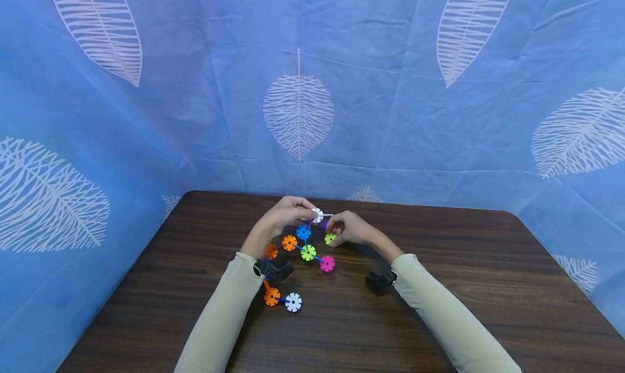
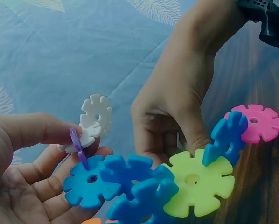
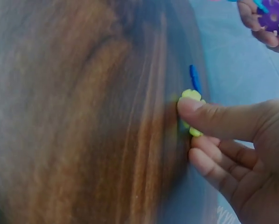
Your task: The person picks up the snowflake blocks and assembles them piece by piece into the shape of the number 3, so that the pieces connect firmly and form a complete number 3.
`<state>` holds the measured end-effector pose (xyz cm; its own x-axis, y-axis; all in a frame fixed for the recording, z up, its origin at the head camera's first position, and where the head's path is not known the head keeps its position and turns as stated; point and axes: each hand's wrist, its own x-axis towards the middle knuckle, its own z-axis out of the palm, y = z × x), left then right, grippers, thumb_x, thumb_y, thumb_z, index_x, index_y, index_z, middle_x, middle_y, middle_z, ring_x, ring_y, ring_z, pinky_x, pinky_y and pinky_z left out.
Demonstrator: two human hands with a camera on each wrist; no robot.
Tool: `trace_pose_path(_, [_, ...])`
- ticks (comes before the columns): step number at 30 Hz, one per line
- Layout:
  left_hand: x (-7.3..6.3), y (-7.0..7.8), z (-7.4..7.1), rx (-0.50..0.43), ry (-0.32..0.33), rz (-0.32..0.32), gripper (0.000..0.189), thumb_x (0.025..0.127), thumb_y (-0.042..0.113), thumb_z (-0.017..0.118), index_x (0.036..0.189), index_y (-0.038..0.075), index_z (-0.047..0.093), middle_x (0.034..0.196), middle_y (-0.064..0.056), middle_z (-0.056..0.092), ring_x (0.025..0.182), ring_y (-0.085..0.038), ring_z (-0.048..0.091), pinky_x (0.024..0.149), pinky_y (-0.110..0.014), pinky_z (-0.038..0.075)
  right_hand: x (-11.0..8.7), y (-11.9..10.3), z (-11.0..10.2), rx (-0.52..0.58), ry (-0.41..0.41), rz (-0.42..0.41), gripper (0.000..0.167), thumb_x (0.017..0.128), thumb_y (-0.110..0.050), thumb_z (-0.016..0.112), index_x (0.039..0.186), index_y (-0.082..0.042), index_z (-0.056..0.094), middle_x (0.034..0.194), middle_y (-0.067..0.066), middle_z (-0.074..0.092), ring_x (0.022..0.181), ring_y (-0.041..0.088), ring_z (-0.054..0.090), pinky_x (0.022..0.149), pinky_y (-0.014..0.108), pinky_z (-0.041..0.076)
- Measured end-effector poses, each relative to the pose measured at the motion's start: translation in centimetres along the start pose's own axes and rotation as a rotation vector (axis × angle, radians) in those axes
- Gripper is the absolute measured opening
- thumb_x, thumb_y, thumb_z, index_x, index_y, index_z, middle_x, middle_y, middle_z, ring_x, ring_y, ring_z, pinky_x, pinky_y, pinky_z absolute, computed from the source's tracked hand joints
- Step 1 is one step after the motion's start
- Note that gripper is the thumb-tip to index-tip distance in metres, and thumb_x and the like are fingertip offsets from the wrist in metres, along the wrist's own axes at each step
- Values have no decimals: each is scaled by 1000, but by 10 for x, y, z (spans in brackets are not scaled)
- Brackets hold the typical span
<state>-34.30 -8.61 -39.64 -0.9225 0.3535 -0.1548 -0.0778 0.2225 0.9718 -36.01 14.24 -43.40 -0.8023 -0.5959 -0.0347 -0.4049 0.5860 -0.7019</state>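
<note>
My left hand (image 1: 280, 221) pinches a chain of notched plastic discs by a small purple disc (image 2: 79, 147) and a white disc (image 1: 317, 215). From there hang a blue disc (image 1: 304, 232), a yellow-green disc (image 1: 308, 252) and a pink disc (image 1: 327, 263), linked by blue discs. To the right of the chain, my right hand (image 1: 354, 229) pinches a second yellow-green disc (image 1: 330, 239) between thumb and fingers. In the right wrist view a blue disc (image 3: 194, 78) stands edge-on just above it; whether the two are joined, I cannot tell.
Orange discs (image 1: 289, 243) continue the chain to the left, partly behind my left wrist. Nearer me, another orange disc (image 1: 272, 297) links to a white disc (image 1: 293, 302). All this is over a dark wooden table (image 1: 439, 308), with a blue leaf-patterned cloth (image 1: 371, 118) behind.
</note>
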Motion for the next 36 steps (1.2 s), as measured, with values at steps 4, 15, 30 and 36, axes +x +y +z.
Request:
trace_pose_path(4, [1,0,1,-2,-1,-5,17,96,16,70,107,3,72,92,-1,75,116,-41,64,95,-39,56,-6,0,0,90,20,39,20,81,7,80,97,3,70,78,8,60,68,12,50,62,25,47])
trace_pose_path(15, [2,-3,2,-3,10,-16,16,95,18,71,104,4,72,92,0,74,102,-28,68,95,-38,56,-23,7,-12,277,130,104,17,91,-1,73,106,6,72,90,20,74,76,24,72,72,42,63])
trace_pose_path(30, [2,-3,1,-3,19,-14,18,96,17,71,107,3,72,98,-5,76,105,-32,69,99,-45,55,-38,-13,-28,412,279,76,29,94,-4,70,121,9,70,99,17,76,93,40,73,89,63,56])
trace_pose_path(36, [2,-3,2,1,21,-13,18,96,17,70,107,3,72,97,-4,77,111,-38,66,96,-42,56,-36,-16,-27,479,324,65,25,94,-3,71,116,10,70,94,12,77,88,36,75,82,49,62])
